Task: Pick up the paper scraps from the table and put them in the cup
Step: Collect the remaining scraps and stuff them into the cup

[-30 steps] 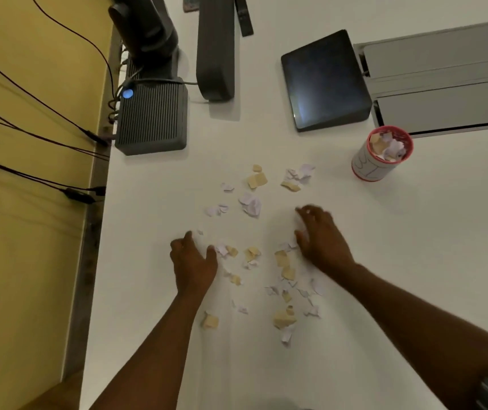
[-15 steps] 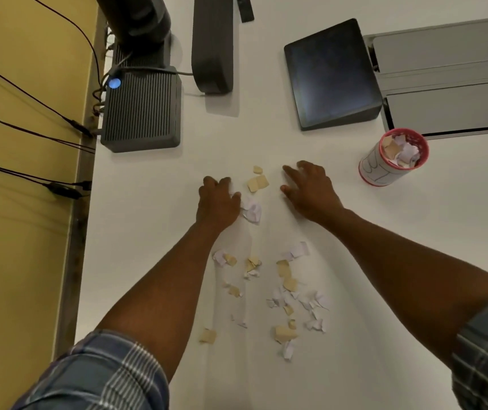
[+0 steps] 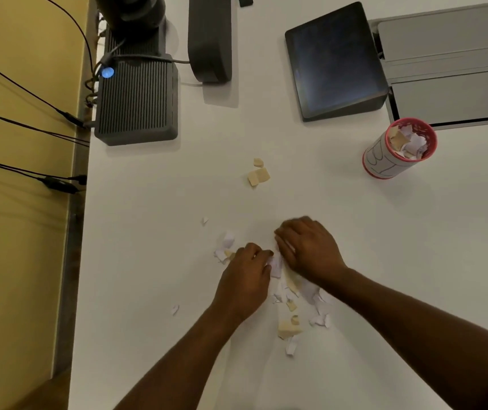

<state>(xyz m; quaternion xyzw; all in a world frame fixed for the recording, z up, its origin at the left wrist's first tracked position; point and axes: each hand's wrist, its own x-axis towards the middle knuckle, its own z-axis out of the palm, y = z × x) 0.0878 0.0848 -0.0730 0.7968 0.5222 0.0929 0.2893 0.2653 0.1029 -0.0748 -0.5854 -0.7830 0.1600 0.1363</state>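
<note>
- Nearest the camera, two bare forearms reach out over the white table (image 3: 148, 232) from the bottom edge.
- Just ahead of them lies a loose trail of paper scraps (image 3: 291, 327), tan and white, with one small white bit (image 3: 175, 309) off alone to the left.
- The left hand (image 3: 244, 276) lies palm down on the table, fingers curled inward against a bunch of white scraps at its fingertips; whether it actually grips any I cannot tell.
- The right hand (image 3: 307, 250) lies just beside it, palm down, fingers bent and pressed onto the same white scraps between the two hands; its hold on them is likewise hidden.
- More white and tan bits (image 3: 225, 247) sit just left of the left hand's knuckles, and a tiny white piece (image 3: 204, 221) lies a little beyond them.
- Farther out, well apart from the hands, three tan scraps (image 3: 258, 175) lie together.
- To the far right stands the red-rimmed cup (image 3: 384, 161), upright and already heaped with tan and white scraps.
- Beyond it rest a dark tablet-like screen (image 3: 334, 60), a ribbed dark box (image 3: 136, 102) with a blue light, and a dark upright stand (image 3: 210, 39).
</note>
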